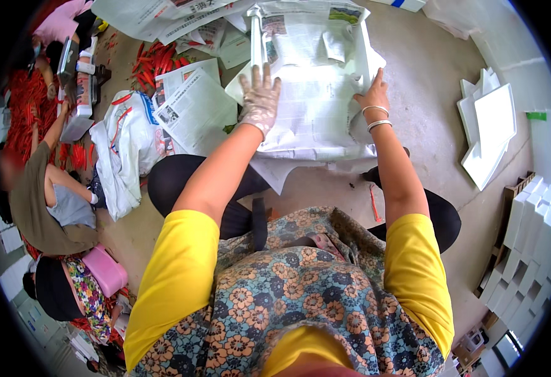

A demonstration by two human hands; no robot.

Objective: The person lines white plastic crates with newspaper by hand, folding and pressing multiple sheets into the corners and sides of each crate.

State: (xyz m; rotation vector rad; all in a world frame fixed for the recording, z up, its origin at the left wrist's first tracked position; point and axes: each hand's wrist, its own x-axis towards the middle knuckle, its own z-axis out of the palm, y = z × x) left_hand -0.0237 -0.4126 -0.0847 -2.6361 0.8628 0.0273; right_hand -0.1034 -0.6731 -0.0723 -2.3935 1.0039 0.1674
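In front of me stands a white foam box (256, 44) lined with printed newspaper sheets (307, 94). My left hand (261, 99), in a thin clear glove, lies on the paper along the box's left side, its fingers spread. At the right side, my right hand (374, 94) touches the paper-covered rim; two bracelets circle its wrist. Its thumb and forefinger are stretched apart, while the other fingers are partly hidden. Paper hangs over the near edge of the box, between my knees.
Loose newspapers (193, 107) and red chillies (156, 63) lie on the floor at left, beside a white sack (124, 151). Co-workers (49, 195) sit by a large chilli heap (30, 107) and a pink stool (105, 271). White foam lids (492, 122) and stacked foam boxes (527, 239) are at right.
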